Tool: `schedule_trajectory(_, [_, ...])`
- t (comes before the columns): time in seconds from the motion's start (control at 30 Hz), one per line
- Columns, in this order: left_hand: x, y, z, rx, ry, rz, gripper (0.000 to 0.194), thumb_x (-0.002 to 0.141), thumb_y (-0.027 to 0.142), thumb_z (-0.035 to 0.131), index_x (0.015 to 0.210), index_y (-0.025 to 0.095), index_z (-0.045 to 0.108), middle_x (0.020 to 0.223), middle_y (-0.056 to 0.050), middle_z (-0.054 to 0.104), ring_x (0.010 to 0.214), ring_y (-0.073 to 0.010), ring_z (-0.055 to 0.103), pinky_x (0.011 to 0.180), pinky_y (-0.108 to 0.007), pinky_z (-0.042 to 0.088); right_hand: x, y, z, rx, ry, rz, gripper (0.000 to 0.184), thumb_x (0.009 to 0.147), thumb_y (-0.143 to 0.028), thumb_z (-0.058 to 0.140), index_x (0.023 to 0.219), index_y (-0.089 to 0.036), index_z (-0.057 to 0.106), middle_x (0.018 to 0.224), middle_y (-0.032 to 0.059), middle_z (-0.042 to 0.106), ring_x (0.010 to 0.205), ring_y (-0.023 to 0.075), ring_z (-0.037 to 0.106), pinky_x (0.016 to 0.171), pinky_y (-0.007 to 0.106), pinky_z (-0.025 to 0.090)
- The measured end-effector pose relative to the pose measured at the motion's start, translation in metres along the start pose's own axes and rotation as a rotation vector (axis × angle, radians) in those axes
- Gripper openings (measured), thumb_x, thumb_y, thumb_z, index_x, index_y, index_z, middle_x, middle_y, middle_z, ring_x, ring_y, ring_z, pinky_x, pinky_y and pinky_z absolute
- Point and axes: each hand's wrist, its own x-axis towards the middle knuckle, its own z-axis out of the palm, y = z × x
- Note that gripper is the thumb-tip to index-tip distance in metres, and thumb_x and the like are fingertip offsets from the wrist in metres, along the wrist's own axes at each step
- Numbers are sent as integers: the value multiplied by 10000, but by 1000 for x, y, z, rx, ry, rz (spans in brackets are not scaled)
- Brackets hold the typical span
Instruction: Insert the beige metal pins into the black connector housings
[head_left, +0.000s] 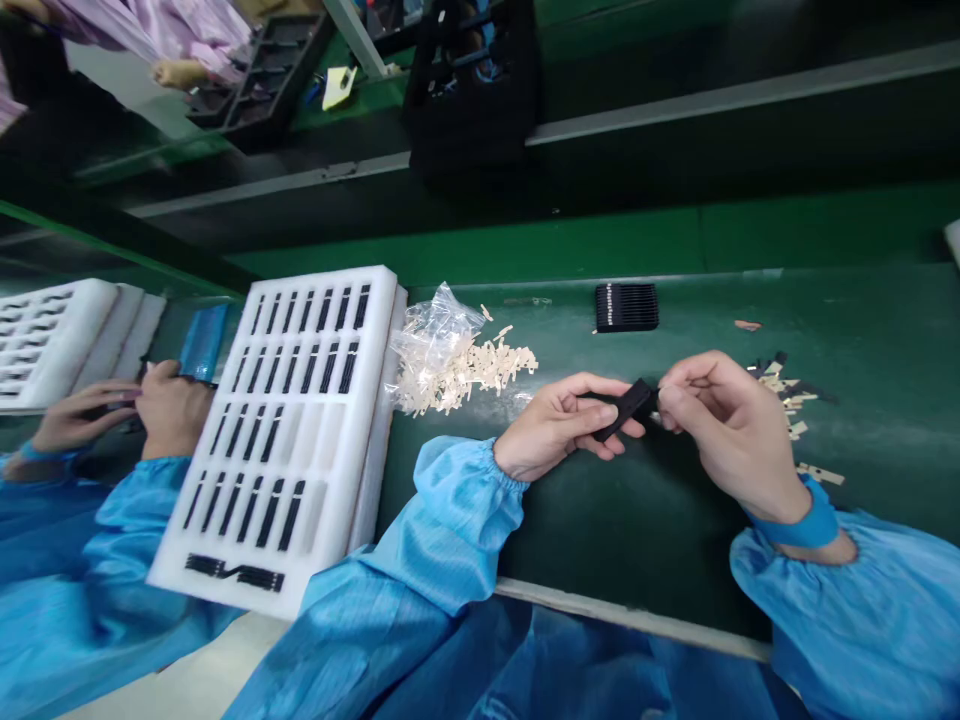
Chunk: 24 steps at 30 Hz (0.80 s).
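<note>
Yellow paper [339, 88] near compartmented tray [276, 72] on shelf [375, 100]

Bright blue sleeves [465, 500] and a matching wristband [806, 522] are standing out against a dark green surface [615, 540], where a held piece [634, 403] is showing black and loose pieces [469, 374] are gleaming pale cream. A white tray [352, 430] is displaying rows of black strips [291, 515], a black block [634, 307] is forming stripes, and a garment [187, 30] is adding pink.

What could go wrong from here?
The slim black rectangular block could slip, as the left hand holds it between thumb and fingers. The right hand might brush the scattered flat cream and black pieces beside it. The blue fabric left sleeve could nudge the white foam slotted tray nearby.
</note>
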Motion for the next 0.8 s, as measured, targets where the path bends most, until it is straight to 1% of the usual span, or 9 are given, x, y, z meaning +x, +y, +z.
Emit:
schedule_trajectory(0.1, [0,0,0,3,-1,-3,483,815,360,839,1220,156,673,921,-83,794,692,-114,734,637,-194,587,-2,0,0,-17,-5,29,173,947,-357,708,874,-214,644,674,-10,604,575,123,558,551,240,475])
schedule_trajectory(0.23, [0,0,1,-2,-17,-11,423,837,331,823,1201,168,682,914,-67,795,690,-109,734,638,-192,592,-2,1,0,-18,-20,40,213,955,-401,705,866,-221,632,642,-12,587,557,129,541,532,250,452])
schedule_trajectory(0.37, [0,0,1,-35,-16,-26,444,832,333,829,1214,160,684,904,-67,790,682,-104,731,627,-177,583,-2,2,0,-7,-35,55,239,977,-429,678,869,-226,611,612,-25,561,538,123,520,523,252,429])
schedule_trajectory(0.57, [0,-1,-1,-111,-77,-23,358,862,280,804,1189,173,704,872,-45,781,687,-90,736,601,-137,577,-3,0,2,-6,-35,80,266,971,-454,685,869,-223,603,589,-36,554,517,113,500,501,248,394])
schedule_trajectory(0.8, [-1,0,-1,-154,-87,-59,370,846,286,819,1179,164,714,851,-41,769,670,-85,728,586,-126,569,-2,-3,3,24,-54,113,307,968,-493,678,860,-219,590,556,-46,540,494,105,478,490,244,368])
